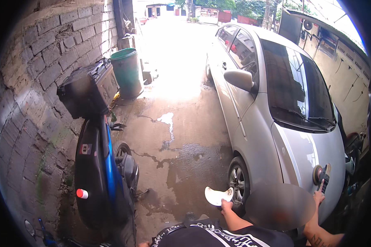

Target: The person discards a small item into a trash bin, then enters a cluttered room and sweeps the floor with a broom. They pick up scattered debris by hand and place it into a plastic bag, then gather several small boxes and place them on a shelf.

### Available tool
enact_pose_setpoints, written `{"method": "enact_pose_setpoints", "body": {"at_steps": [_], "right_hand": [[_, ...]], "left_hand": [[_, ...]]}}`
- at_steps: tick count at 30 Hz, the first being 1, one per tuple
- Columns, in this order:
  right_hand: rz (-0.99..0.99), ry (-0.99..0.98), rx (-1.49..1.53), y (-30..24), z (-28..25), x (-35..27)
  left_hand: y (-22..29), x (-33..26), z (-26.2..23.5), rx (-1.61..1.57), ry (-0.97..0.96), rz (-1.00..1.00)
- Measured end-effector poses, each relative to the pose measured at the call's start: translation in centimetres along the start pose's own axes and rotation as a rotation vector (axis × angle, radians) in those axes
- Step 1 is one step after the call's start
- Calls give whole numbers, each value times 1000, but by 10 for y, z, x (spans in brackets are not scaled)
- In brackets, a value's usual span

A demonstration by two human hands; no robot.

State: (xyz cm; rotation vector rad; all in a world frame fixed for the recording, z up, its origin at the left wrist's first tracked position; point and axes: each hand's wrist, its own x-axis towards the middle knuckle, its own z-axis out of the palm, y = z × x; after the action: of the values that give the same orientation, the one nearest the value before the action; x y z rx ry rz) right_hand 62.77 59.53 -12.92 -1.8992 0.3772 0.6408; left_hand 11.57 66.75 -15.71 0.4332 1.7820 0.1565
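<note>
A white, curved piece with a scooped edge and brownish marks (217, 196) is in my left hand (226, 206), held out beside the car's front wheel (238, 179). My right hand (318, 196) grips a dark hand-held polisher (326, 178) with a round brown pad (317, 174). That pad is at the hood of the silver car (297, 150); whether it presses on the paint I cannot tell. Between the two forearms a blurred patch (280, 206) hides part of the car's front. Black cloth with white patterns (202, 235) fills the lower edge.
To the left stands a black and blue scooter (107, 164) with a black top box (88, 88) and a red-and-white cap-like item (82, 193). Behind it are a green drum (127, 73) and a block wall (49, 53). Wet patches (193, 158) mark the concrete.
</note>
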Motion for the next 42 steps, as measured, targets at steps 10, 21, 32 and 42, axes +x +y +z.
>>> {"method": "enact_pose_setpoints", "body": {"at_steps": [10,21,32,42], "right_hand": [[236,216,-77,-158,121,169],[437,494,299,-300,238,283],[453,363,169,-526,473,458],[-67,-84,-425,-795,796,567]], "left_hand": [[216,57,141,74,11,-129],[696,136,302,90,-125,408],[891,185,424,54,-101,145],[990,280,506,-99,-22,-85]]}}
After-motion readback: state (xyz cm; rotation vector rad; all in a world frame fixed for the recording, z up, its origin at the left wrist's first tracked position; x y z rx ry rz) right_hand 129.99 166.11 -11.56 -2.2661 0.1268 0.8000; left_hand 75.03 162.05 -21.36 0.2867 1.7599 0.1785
